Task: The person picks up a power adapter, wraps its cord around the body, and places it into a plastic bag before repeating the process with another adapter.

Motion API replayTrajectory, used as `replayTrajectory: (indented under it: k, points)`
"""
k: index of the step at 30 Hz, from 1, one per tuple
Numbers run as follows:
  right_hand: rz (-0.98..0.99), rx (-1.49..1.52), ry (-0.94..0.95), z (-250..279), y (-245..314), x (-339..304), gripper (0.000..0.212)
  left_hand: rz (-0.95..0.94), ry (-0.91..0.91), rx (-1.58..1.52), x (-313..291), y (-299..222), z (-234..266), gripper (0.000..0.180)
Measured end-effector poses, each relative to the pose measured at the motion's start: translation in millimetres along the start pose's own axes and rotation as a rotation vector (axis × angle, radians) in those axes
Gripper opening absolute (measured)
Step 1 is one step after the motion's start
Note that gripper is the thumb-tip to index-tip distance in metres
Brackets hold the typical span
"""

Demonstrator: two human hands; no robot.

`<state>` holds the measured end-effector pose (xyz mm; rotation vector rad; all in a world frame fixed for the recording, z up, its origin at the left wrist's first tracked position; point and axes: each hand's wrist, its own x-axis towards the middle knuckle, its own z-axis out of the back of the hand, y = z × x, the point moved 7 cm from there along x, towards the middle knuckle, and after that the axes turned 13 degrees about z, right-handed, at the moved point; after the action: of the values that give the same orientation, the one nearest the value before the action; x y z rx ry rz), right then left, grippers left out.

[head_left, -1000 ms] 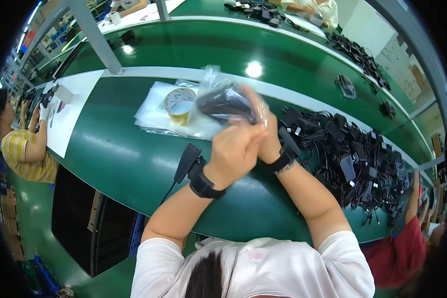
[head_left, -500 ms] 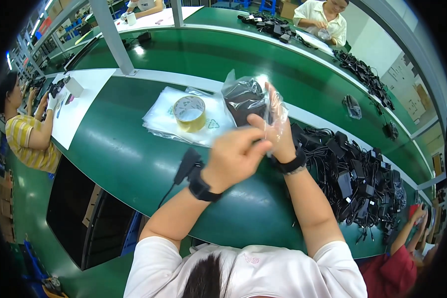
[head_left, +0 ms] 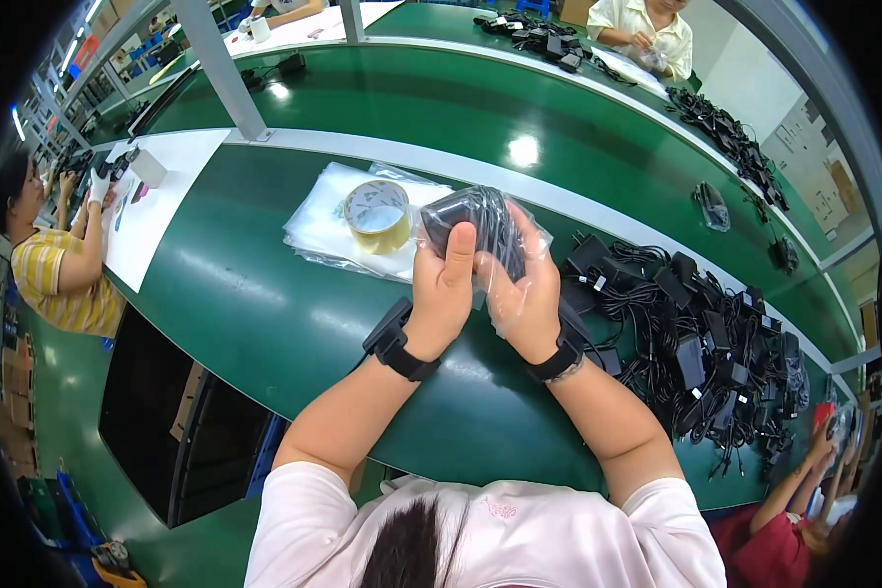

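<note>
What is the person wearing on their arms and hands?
Both forearms are bare. The left hand has no glove, and a black band like a watch sits on its wrist. The right hand is inside a thin, clear plastic glove, with a black wristband just below it. Short white sleeves cover the tops of the arms near the shoulders.

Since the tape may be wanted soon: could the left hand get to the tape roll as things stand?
Probably yes. The tape roll lies in the open on the stack of clear bags, just ahead of the left hand. But that hand now shares the bagged black adapter with the right hand.
</note>
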<state>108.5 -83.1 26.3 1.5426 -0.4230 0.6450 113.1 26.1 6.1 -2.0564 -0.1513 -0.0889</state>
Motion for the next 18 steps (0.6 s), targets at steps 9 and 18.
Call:
replayTrajectory:
  k: [9, 18]
  points:
    - [0.298, -0.529, 0.440, 8, 14, 18, 0.044, 0.335, 0.137, -0.270, 1, 1, -12, 0.024]
    - [0.040, -0.199, 0.250, 14, -10, 11, 0.040, 0.418, 0.123, -0.142, -2, 17, -5, 0.029]
